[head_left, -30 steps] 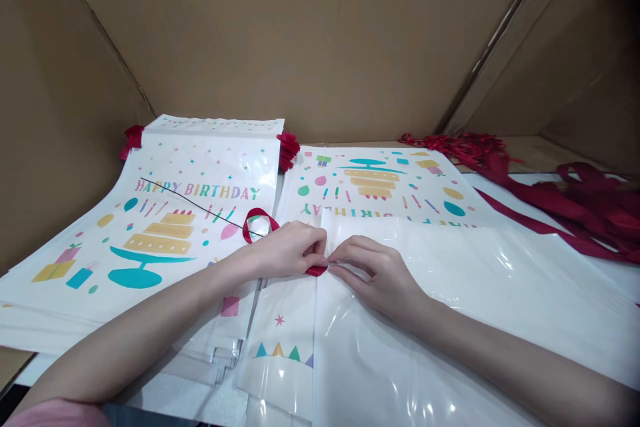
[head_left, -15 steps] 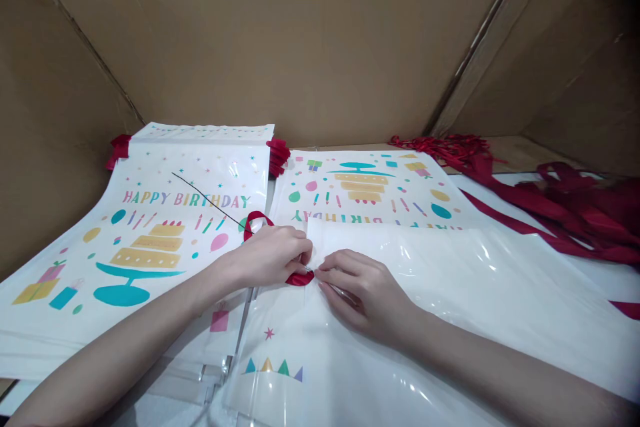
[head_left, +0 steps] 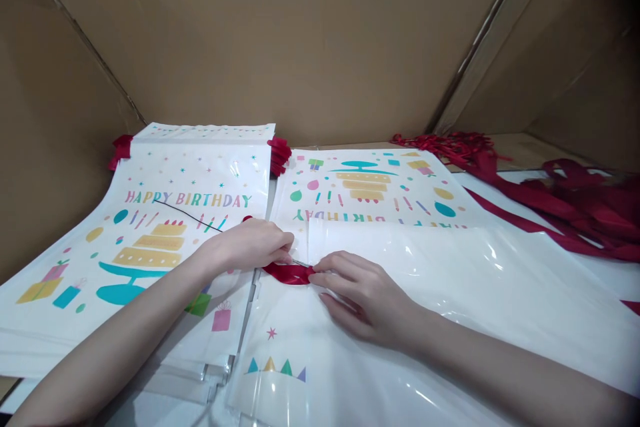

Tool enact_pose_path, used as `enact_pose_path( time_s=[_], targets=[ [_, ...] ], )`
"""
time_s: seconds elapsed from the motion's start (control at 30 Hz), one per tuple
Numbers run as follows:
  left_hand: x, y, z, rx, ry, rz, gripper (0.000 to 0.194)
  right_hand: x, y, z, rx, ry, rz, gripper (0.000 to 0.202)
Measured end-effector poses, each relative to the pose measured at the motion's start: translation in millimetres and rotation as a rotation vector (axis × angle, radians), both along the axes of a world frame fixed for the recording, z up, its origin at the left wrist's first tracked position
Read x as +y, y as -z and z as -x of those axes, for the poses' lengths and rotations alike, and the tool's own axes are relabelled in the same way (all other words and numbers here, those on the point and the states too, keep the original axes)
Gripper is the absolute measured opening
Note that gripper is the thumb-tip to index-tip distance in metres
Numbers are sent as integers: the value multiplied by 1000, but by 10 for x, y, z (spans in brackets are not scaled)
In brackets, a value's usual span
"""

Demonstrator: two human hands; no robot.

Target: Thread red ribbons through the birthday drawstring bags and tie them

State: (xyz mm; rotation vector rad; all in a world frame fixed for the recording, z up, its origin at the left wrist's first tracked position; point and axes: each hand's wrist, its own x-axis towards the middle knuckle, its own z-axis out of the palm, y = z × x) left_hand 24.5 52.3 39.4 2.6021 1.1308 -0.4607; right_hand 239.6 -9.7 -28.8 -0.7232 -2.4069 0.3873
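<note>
My left hand (head_left: 255,242) is closed in a pinch over the inner edges of the two printed stacks. A red ribbon (head_left: 287,273) runs from beneath its fingers to my right hand (head_left: 355,290), whose thumb and fingertips pinch its end at the edge of a white plastic sheet (head_left: 480,287). A thin, shiny strand shows between the two hands. From behind my left wrist a thin black strand (head_left: 185,212) sticks out to the upper left; whether both are one piece is hidden. A bit of red ribbon also shows above my left knuckles.
On the left lies a stack of white "Happy Birthday" plastic bags (head_left: 195,167) with red ribbon bunched at its sides. Another printed stack (head_left: 320,177), upside down, lies under the white sheet. Loose red ribbons (head_left: 565,207) are heaped at right. Cardboard walls (head_left: 300,47) stand behind.
My left hand has moved left and slightly up, away from my right hand, with more red ribbon stretched between them. The black strand has shifted left and down. My right hand has barely moved.
</note>
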Motion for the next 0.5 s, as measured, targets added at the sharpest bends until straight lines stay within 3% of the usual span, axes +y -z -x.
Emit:
enact_pose_path(
  time_s=[0.13,0.23,0.5],
  targets=[
    [-32,-56,0,26,-29,75,21,-3,1,2,-16,19,-26,21],
    [-40,-59,-13,14,-12,37,19,-9,-2,5,-34,33,-46,20],
    [-106,137,-174,-110,54,-92,19,-4,14,10,-44,26,-75,23]
  ],
)
